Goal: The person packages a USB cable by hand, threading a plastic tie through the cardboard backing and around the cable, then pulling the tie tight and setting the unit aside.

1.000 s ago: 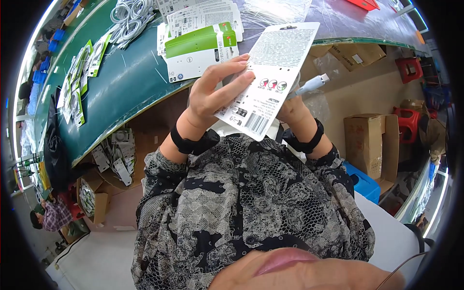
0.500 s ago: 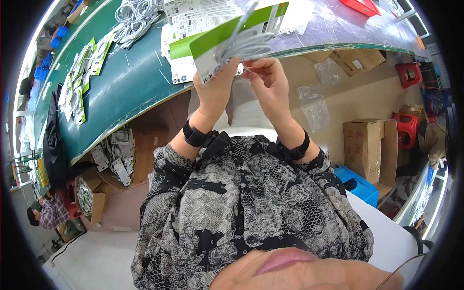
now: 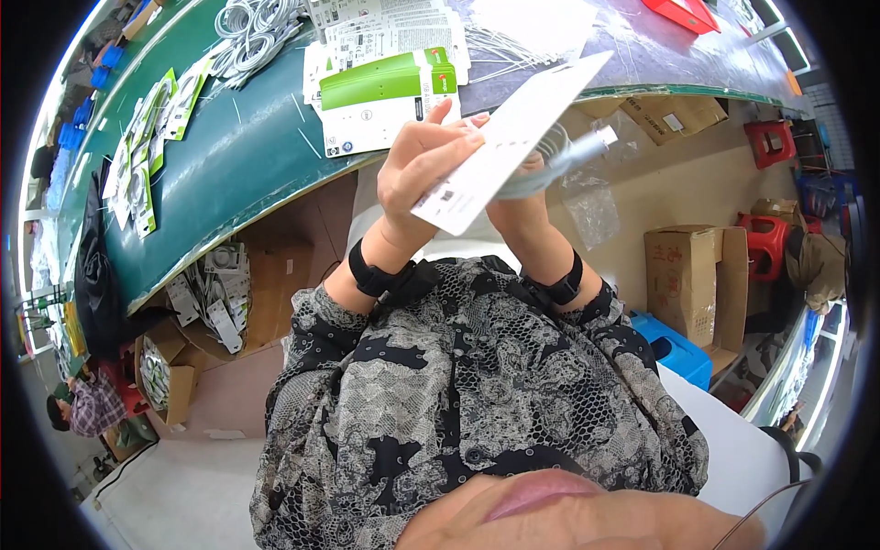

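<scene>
Left hand (image 3: 420, 170) clasps a white backing card (image 3: 513, 137) near the bench's (image 3: 266, 151) near edge; the right hand's (image 3: 519, 211) grip is hidden. Card looks light, stiff, creasable: hold its edges, supporting the springy coiled cable (image 3: 556, 170).

A green table (image 3: 266, 151) overhangs a beige floor (image 3: 632, 197), with red stools (image 3: 761, 235) and a bright strip light (image 3: 831, 374) at right.

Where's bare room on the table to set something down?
Mostly bare: green tabletop between carded cables and cards, bar stray strips; grey tabletop just below the red tray. Crowded: around cable coils, cards and strip pile.
</scene>
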Available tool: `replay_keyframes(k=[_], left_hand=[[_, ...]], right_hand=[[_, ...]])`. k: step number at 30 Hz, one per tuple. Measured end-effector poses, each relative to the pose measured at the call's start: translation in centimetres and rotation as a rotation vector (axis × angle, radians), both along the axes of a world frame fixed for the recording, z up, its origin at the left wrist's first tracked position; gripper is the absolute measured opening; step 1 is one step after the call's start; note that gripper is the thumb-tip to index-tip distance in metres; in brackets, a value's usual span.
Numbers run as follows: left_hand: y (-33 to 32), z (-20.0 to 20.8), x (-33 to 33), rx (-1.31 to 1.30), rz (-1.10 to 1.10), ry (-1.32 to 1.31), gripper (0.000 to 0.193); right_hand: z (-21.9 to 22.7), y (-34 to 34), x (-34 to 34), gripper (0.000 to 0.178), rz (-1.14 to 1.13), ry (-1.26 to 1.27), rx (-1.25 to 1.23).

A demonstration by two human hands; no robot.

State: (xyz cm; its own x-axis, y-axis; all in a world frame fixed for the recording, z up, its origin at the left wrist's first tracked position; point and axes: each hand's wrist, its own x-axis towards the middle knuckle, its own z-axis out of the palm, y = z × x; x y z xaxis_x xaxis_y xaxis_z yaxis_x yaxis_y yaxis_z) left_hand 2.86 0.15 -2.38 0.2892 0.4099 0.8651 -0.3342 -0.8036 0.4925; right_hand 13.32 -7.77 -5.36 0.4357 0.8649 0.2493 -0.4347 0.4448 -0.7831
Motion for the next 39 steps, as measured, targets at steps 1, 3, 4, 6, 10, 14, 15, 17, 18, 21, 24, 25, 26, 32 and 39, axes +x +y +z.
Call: replay_keyframes(k=[1,3,4,6,10,14,15,17,18,21,24,25,26,32,39], left_hand=[[-0.2,0.3,0.0,0.023,-0.031,-0.011,0.038],[-0.7,1.0,-0.2,0.069,-0.092,-0.034,0.040],[-0.8,1.1,-0.3,0.062,-0.091,-0.038,0.040],[-1.1,1.4,-0.5,0.074,-0.109,-0.005,0.040],[-1.2,1.4,-0.9,0.095,-0.111,0.023,0.039],[-1.4,1.4,-1.0,0.096,-0.111,0.027,0.040],[-1.5,1.5,-1.0,0.094,-0.112,0.026,0.040],[-1.5,1.6,-1.1,0.095,-0.110,0.026,0.041],[-1.4,1.6,-1.1,0.098,-0.106,0.026,0.041],[-1.2,1.4,-1.4,0.089,-0.110,0.034,0.041],[-1.1,1.3,-1.6,0.068,-0.122,0.052,0.041],[-1.0,1.4,-1.6,0.067,-0.125,0.056,0.041],[-1.0,1.4,-1.6,0.067,-0.127,0.060,0.042],[-0.9,1.6,-1.6,0.084,-0.124,0.065,0.042],[-0.8,2.3,-2.0,0.196,-0.070,0.141,0.043]], right_hand=[[-0.3,-0.2,0.2,0.025,-0.011,-0.142,-0.061],[-1.2,-0.5,0.3,0.027,-0.020,-0.289,-0.129],[-1.9,-0.4,0.3,0.030,0.066,-0.043,-0.163],[-2.2,-0.2,0.1,0.037,0.234,0.451,-0.224],[-1.6,-0.4,0.1,0.046,0.667,0.908,0.169],[-0.3,-0.9,-0.6,0.050,0.416,0.570,0.124],[-0.3,-0.8,-0.5,0.050,0.414,0.570,0.123],[-0.5,-0.1,0.1,0.050,0.487,0.403,0.268],[-0.6,0.0,0.2,0.050,0.522,0.318,0.339],[-0.1,-0.5,-0.2,0.051,0.519,0.262,0.281],[-0.6,-0.5,0.1,0.052,0.569,0.320,0.236],[-0.7,-0.5,0.3,0.053,0.617,0.406,0.221],[-0.7,-0.4,0.4,0.054,0.664,0.493,0.206],[0.3,-1.3,-0.2,0.059,0.636,0.616,0.126],[2.3,-2.6,-0.5,0.061,0.580,0.862,-0.086]])
